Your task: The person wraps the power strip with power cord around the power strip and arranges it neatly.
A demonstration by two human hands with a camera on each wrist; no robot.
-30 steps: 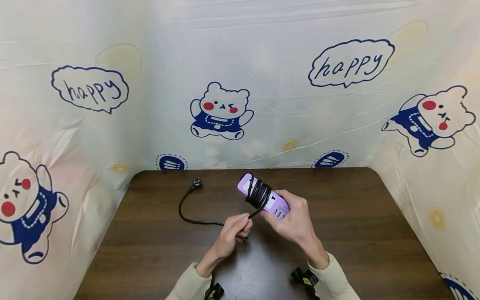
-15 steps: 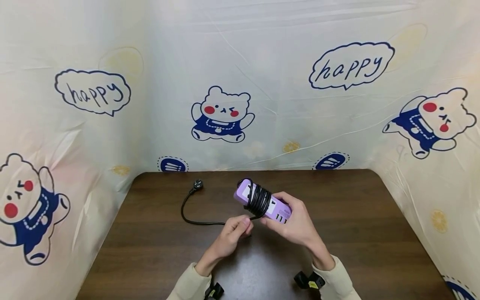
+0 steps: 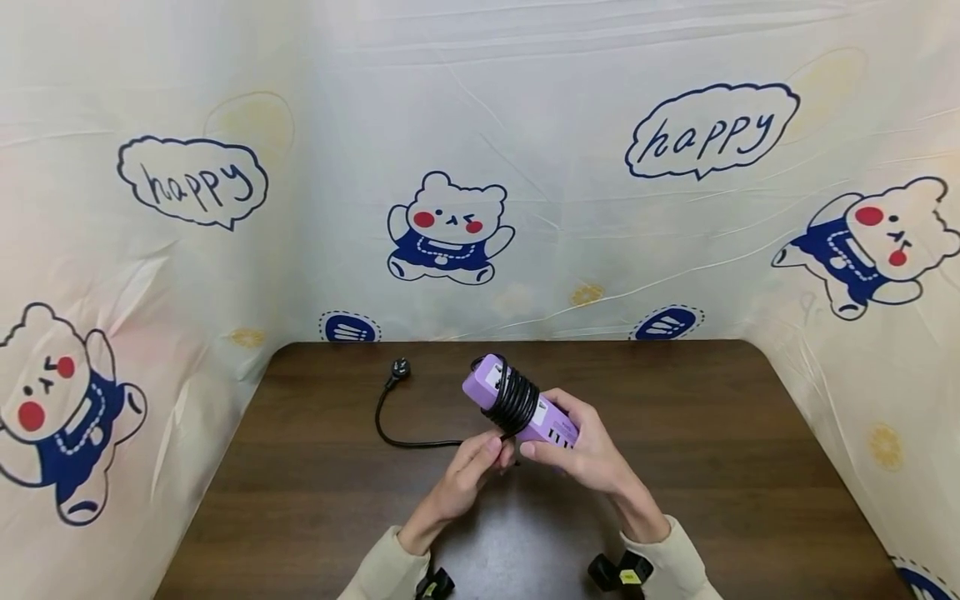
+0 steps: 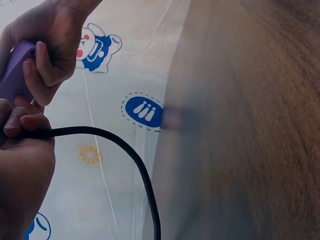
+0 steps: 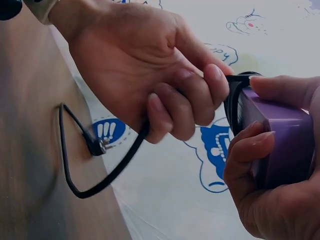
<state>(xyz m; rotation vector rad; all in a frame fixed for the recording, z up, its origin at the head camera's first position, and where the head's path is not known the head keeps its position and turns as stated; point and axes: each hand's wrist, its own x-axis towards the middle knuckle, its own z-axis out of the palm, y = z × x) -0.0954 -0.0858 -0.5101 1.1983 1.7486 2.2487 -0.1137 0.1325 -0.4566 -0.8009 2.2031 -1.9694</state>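
A purple power strip [image 3: 553, 423] with white socket faces is held up over the table, tilted, its upper end pointing to the far left. Black cord [image 3: 513, 402] is wound in several turns round its middle. My right hand [image 3: 588, 442] grips the strip's near end, thumb on one side and fingers on the other. Just left of it, my left hand [image 3: 465, 471] pinches the cord close to the windings; in the right wrist view its fingers [image 5: 192, 102] curl round the cord. The loose tail [image 4: 115, 139] leaves the left hand and runs to a black plug [image 3: 401, 368].
The plug lies on the brown wooden table [image 3: 315, 517], near its back edge. A pale printed cloth [image 3: 570, 167] hangs behind the table and at both sides. Each wrist carries a small black camera [image 3: 621, 572].
The left hand has moved slightly right, closer to the strip, and the stretch of cord between them has shortened. The strip's far end has turned a little to the left. The plug's tail has shifted slightly right.
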